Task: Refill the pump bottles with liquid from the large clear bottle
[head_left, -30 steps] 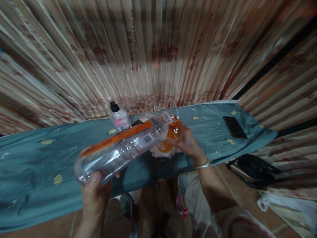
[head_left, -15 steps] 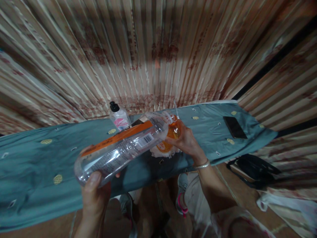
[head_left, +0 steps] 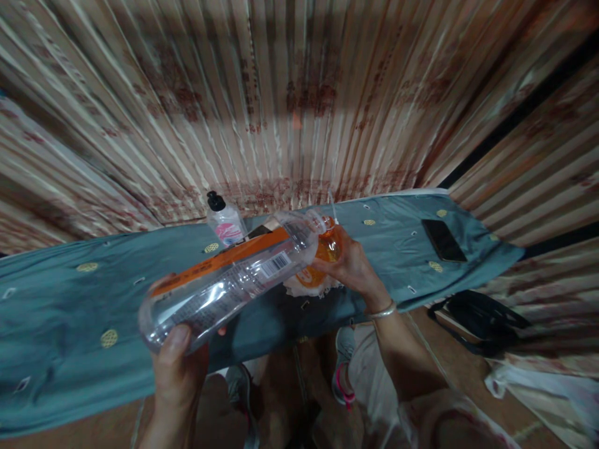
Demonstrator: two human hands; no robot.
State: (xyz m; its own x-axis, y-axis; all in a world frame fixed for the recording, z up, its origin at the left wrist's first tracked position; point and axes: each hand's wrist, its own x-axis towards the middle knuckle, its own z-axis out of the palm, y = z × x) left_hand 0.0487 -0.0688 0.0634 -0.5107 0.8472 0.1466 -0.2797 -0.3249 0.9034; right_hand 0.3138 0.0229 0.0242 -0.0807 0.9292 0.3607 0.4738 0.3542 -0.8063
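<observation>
A large clear plastic bottle (head_left: 234, 280) with an orange-edged label and barcode lies tilted across the view, its neck at the right, higher than its base. My left hand (head_left: 180, 358) is wrapped round the base end. The bottle's mouth meets the top of a smaller orange bottle (head_left: 329, 246), which my right hand (head_left: 350, 265) grips round its upper part. Below the orange bottle is a whitish crumpled cloth or paper (head_left: 322, 289). Whether liquid is passing between the bottles cannot be made out.
A clear bottle with a black cap and pink label (head_left: 227, 224) stands at the back of the teal-covered table (head_left: 56, 312). A black phone (head_left: 443, 240) lies to the right. A black bag (head_left: 482, 318) is on the floor. Pleated curtains (head_left: 299, 93) hang behind.
The base end of the large clear bottle has shifted very slightly left with my left hand. My right hand and the orange bottle look unchanged.
</observation>
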